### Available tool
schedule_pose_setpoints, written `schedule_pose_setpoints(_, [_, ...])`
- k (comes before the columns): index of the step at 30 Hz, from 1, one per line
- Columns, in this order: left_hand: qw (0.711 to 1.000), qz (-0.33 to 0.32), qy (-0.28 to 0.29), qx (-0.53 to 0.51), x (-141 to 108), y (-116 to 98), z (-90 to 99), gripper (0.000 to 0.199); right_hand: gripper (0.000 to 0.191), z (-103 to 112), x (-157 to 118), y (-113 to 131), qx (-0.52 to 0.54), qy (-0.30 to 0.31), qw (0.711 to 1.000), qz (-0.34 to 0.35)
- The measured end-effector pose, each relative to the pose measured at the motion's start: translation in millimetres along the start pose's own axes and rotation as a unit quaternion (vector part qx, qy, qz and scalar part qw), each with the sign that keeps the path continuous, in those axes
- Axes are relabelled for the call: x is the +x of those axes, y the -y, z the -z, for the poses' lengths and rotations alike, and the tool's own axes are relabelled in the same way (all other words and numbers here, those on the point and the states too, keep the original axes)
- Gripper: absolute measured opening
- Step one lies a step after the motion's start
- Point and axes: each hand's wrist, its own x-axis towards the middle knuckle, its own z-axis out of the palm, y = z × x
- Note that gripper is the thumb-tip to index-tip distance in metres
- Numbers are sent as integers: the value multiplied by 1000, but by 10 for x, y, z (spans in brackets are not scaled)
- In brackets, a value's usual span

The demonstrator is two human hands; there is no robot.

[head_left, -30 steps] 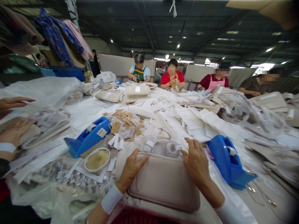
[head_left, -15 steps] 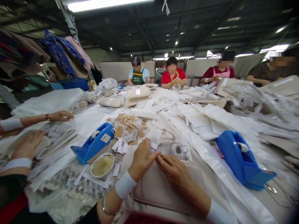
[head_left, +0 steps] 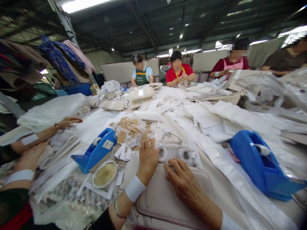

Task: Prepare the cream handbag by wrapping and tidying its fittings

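Note:
A beige bag (head_left: 168, 198) lies flat in front of me, with two plastic-wrapped rolls at its top, a left roll (head_left: 163, 154) and a right roll (head_left: 184, 154). My left hand (head_left: 148, 158) is open, fingers apart, left of the left roll and at the edge of the pile of brown and white tags (head_left: 130, 132). My right hand (head_left: 182, 177) rests open on the upper part of the bag, fingertips just below the rolls. The bag's looped handle (head_left: 171, 138) shows above the rolls.
A blue tape dispenser (head_left: 98, 148) and a round dish (head_left: 105, 174) are at the left; another blue dispenser (head_left: 261, 163) is at the right. A person's hands (head_left: 68, 122) work at far left. White wrapping (head_left: 211, 118) spreads beyond; several people sit across.
My left hand has moved left and up, away from my right hand, and its fingers point toward the tags. The left roll now shows. The other person's far hand has shifted right.

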Motion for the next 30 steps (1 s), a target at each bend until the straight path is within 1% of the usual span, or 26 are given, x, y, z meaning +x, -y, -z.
schedule_pose_setpoints(1, [998, -21, -7, 52, -17, -5, -21, 38, 35, -6, -1, 1, -3, 1, 1000, 1])
schedule_pose_setpoints(2, [996, -35, -4, 82, -27, -7, -28, 38, 35, -9, -1, 3, -3, 4, 1000, 2])
schedule_pose_setpoints(4, [993, -59, -4, 100, -36, -17, -3, 37, 35, -9, 1, 9, 3, 8, 1000, -1])
schedule_pose_setpoints(7, [992, -108, -6, 68, -51, -99, 94, 36, 33, -15, 6, 19, 11, 6, 1000, -4])
schedule_pose_setpoints(10, [991, -131, 22, 14, -58, -273, 155, 36, 29, -51, 7, 22, 11, 1, 1000, -4])
schedule_pose_setpoints(13, [989, -117, 85, -1, 10, -460, 114, 39, 23, -95, 5, 18, 19, -19, 1000, -9])
schedule_pose_setpoints(15, [987, -104, 121, 8, 131, -557, 38, 43, 23, -100, 8, 18, 28, -37, 999, -6])
schedule_pose_setpoints(16, [987, -96, 127, 11, 215, -597, -11, 44, 23, -93, 11, 18, 31, -43, 999, -1])
schedule_pose_setpoints(19, [990, -67, 124, 5, 534, -696, -200, 48, 28, -64, 26, 11, 24, -56, 998, 26])
schedule_pose_setpoints(21, [990, -49, 135, -6, 752, -751, -345, 49, 31, -77, 35, -14, 9, -69, 996, 48])
schedule_pose_setpoints(24, [989, -27, 146, -28, 975, -795, -524, 40, 25, -189, 30, -94, -11, -102, 992, 74])
schedule_pose_setpoints(27, [989, 4, 140, -54, 1019, -764, -601, 28, 20, -347, -17, -205, -37, -133, 986, 95])
schedule_pose_setpoints(29, [990, 21, 123, -66, 980, -714, -605, 28, 25, -394, -59, -273, -32, -128, 987, 94])
schedule_pose_setpoints(30, [991, 28, 115, -69, 956, -690, -601, 29, 27, -385, -70, -303, -15, -121, 989, 86])
